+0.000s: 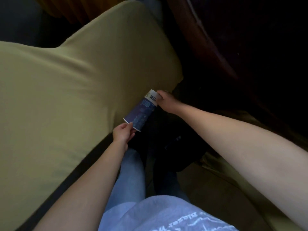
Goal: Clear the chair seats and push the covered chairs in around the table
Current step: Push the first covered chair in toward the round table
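Note:
A chair in a yellow-green cover (70,90) fills the left and middle of the head view. Against its right edge a blue patterned tube with white ends (141,110) is held slanted between both hands. My left hand (123,133) pinches the tube's near lower end with thumb and fingers. My right hand (165,101) grips the far upper end, fingers curled round the white rim. Below the tube lies a dark shape, too dim to tell what it is.
A dark wooden table edge (208,47) runs down the upper right. Another cloth-covered surface (225,172) shows dimly at lower right under my right forearm. My legs in light jeans (131,177) stand between the two. The surroundings are very dark.

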A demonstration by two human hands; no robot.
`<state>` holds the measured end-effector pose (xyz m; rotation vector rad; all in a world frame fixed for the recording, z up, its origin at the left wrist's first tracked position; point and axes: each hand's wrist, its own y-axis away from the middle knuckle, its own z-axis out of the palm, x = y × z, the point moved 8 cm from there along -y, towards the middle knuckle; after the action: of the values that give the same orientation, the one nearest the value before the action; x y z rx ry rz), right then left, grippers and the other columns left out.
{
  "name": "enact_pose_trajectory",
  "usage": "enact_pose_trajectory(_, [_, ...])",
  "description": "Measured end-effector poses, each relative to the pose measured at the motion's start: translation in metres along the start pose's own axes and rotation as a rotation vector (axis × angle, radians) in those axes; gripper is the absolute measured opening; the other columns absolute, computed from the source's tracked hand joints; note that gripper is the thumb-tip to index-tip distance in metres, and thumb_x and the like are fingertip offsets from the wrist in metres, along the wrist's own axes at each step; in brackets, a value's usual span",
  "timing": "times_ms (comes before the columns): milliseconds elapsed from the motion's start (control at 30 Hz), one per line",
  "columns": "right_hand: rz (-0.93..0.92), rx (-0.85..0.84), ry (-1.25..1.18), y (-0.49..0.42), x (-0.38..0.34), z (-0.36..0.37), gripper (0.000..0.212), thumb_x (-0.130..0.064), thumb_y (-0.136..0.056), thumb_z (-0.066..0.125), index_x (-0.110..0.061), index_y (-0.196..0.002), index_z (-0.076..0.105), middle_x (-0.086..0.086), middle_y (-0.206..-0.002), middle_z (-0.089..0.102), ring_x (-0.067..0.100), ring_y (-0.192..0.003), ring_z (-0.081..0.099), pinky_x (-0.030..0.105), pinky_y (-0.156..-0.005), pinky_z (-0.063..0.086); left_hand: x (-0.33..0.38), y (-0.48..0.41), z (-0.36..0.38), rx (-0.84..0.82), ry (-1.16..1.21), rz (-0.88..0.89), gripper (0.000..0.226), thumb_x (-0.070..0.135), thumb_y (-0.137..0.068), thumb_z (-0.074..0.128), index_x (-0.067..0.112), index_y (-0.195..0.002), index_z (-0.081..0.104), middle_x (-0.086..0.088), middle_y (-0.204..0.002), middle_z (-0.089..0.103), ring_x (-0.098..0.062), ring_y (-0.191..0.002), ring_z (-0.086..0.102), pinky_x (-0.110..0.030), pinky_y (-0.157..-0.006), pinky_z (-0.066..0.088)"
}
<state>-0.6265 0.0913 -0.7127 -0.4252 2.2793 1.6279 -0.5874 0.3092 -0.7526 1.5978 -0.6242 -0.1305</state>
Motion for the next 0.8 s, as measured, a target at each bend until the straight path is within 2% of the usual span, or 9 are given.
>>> enact_pose_trajectory(33, [0.002, 0.007, -0.022, 0.006, 0.015, -0.002, 0.034, -0.012, -0.099, 0.04, -0.008, -0.133, 0.045, 0.011, -0.131, 0.049, 0.027, -0.13, 0.043, 0.037, -0.102, 0.038, -0.006, 0.003, 0.008, 0.0, -0.036, 0.011, 0.021, 0.015, -0.094, 0.055, 0.015, -0.073, 0.056, -0.002, -0.071, 0.057, -0.007, -0.058, 0.057, -0.009, -0.045, 0.047])
enact_pose_trajectory(100, [0.031, 0.031, -0.066, 0.021, 0.048, -0.007, 0.037, -0.01, -0.099, 0.04, -0.009, -0.136, 0.042, 0.011, -0.139, 0.046, 0.026, -0.132, 0.042, 0.038, -0.106, 0.035, -0.022, 0.009, 0.024, 0.002, -0.124, 0.028, 0.019, 0.015, -0.094, 0.056, 0.015, -0.075, 0.057, -0.003, -0.073, 0.057, -0.01, -0.063, 0.055, -0.014, -0.049, 0.049])
enact_pose_trajectory(200, [0.094, 0.108, -0.137, 0.053, 0.104, -0.011, 0.042, -0.013, -0.101, 0.038, -0.01, -0.143, 0.035, 0.011, -0.145, 0.042, 0.026, -0.132, 0.041, 0.031, -0.105, 0.032, -0.054, 0.023, 0.053, -0.051, -0.235, 0.034, 0.006, 0.011, -0.095, 0.053, 0.011, -0.097, 0.058, -0.004, -0.077, 0.057, -0.012, -0.064, 0.055, -0.017, -0.05, 0.047])
enact_pose_trajectory(267, [0.14, 0.157, -0.183, 0.078, 0.144, -0.01, 0.046, -0.015, -0.101, 0.039, -0.011, -0.146, 0.031, 0.011, -0.148, 0.038, 0.025, -0.134, 0.038, 0.029, -0.106, 0.03, -0.08, 0.036, 0.071, -0.096, -0.278, 0.032, 0.011, 0.006, -0.095, 0.05, 0.011, -0.103, 0.054, -0.004, -0.075, 0.056, -0.013, -0.063, 0.053, -0.015, -0.045, 0.047])
enact_pose_trajectory(400, [0.237, 0.225, -0.286, 0.125, 0.218, -0.003, 0.049, -0.018, -0.101, 0.042, -0.011, -0.147, 0.029, 0.01, -0.152, 0.033, 0.025, -0.137, 0.035, 0.029, -0.109, 0.027, -0.138, 0.059, 0.094, -0.151, -0.415, -0.002, 0.015, 0.001, -0.093, 0.049, 0.009, -0.083, 0.055, -0.006, -0.068, 0.054, -0.011, -0.05, 0.053, -0.013, -0.038, 0.042])
enact_pose_trajectory(467, [0.277, 0.251, -0.326, 0.142, 0.248, 0.001, 0.049, -0.017, -0.1, 0.043, -0.01, -0.147, 0.03, 0.011, -0.152, 0.033, 0.026, -0.137, 0.034, 0.03, -0.111, 0.026, -0.162, 0.066, 0.103, -0.179, -0.486, -0.015, 0.013, 0.001, -0.092, 0.049, 0.007, -0.083, 0.057, -0.007, -0.066, 0.054, -0.011, -0.048, 0.052, -0.014, -0.039, 0.041])
enact_pose_trajectory(600, [0.307, 0.269, -0.379, 0.157, 0.288, 0.006, 0.048, -0.016, -0.1, 0.043, -0.008, -0.146, 0.033, 0.012, -0.15, 0.036, 0.026, -0.135, 0.037, 0.028, -0.107, 0.029, -0.2, 0.08, 0.121, -0.268, -0.582, -0.092, 0.013, 0.007, -0.093, 0.047, 0.011, -0.084, 0.055, -0.005, -0.074, 0.058, -0.014, -0.063, 0.055, -0.016, -0.044, 0.043])
enact_pose_trajectory(700, [0.292, 0.266, -0.389, 0.159, 0.3, 0.006, 0.047, -0.016, -0.1, 0.043, -0.008, -0.145, 0.033, 0.012, -0.15, 0.036, 0.027, -0.135, 0.037, 0.027, -0.105, 0.029, -0.216, 0.085, 0.129, -0.289, -0.615, -0.141, 0.01, 0.011, -0.095, 0.044, 0.012, -0.096, 0.054, -0.003, -0.079, 0.058, -0.013, -0.068, 0.056, -0.021, -0.055, 0.041])
enact_pose_trajectory(800, [0.26, 0.26, -0.394, 0.157, 0.303, 0.008, 0.049, -0.014, -0.1, 0.042, -0.01, -0.147, 0.029, 0.012, -0.153, 0.031, 0.026, -0.138, 0.033, 0.026, -0.108, 0.025, -0.217, 0.082, 0.133, -0.235, -0.664, -0.104, 0.021, 0.015, -0.094, 0.049, 0.007, -0.113, 0.054, -0.007, -0.078, 0.059, -0.016, -0.066, 0.056, -0.024, -0.054, 0.045])
